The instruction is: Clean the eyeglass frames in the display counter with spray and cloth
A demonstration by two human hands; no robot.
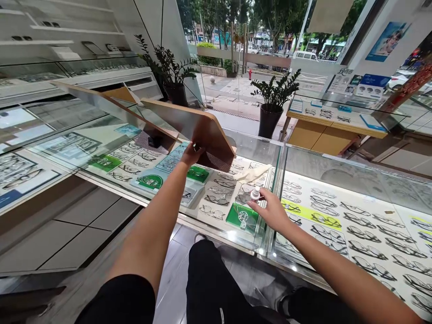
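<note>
Your right hand [272, 209] grips a white spray bottle [255, 194], probably light; hold its body. Your left hand [191, 155] grasps a stiff-looking wood-edged panel [187, 118].

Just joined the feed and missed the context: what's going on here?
A person works over a glass display case with both hands. The right hand holds a small white bottle above the case. The left hand is at a tilted, wood-edged board; its exact grip is hard to make out. A pale cloth lies just beyond the bottle, and eyeglasses sit in rows under the glass.
</note>
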